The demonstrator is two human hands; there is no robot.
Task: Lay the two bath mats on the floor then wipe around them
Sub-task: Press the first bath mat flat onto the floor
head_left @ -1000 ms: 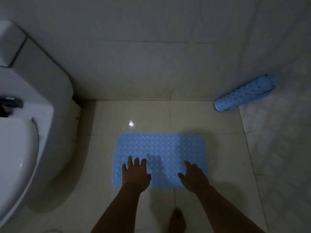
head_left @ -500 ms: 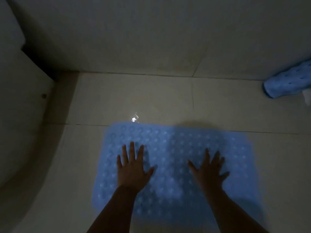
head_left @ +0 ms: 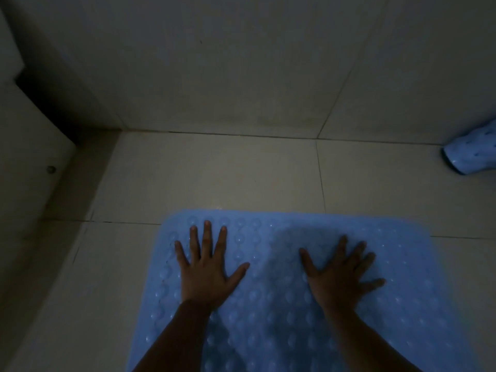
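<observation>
— Floor (head_left: 241, 170) first: pale tile meeting the wall (head_left: 241, 63) along the far edge, with a white fixture (head_left: 26, 157) at the left edge. Where are the mats?

— One blue bath mat (head_left: 281, 318) lies flat on the tiles near the front edge, bumpy side up. Its long axis runs left to right, parallel to the wall, and its far long edge faces that wall. The second mat (head_left: 468, 154) is rolled up by the wall at the floor's far right corner, well apart from the first; its open end points toward the left.

— And the hands?

— Both press down on the flat mat. The left hand (head_left: 206, 275) sits near the mat's far left corner, fingers straight and spread wide. The right hand (head_left: 341, 275) sits right of the middle, fingers also splayed, gripping nothing.

— What might go wrong from here?

— I judge uneven pressing could leave parts of the mat lifted or rippled, so it might slide on the smooth tile. The rolled mat may also curl back once unrolled. In this dim light, patches around the mats could easily be missed when wiping.
</observation>
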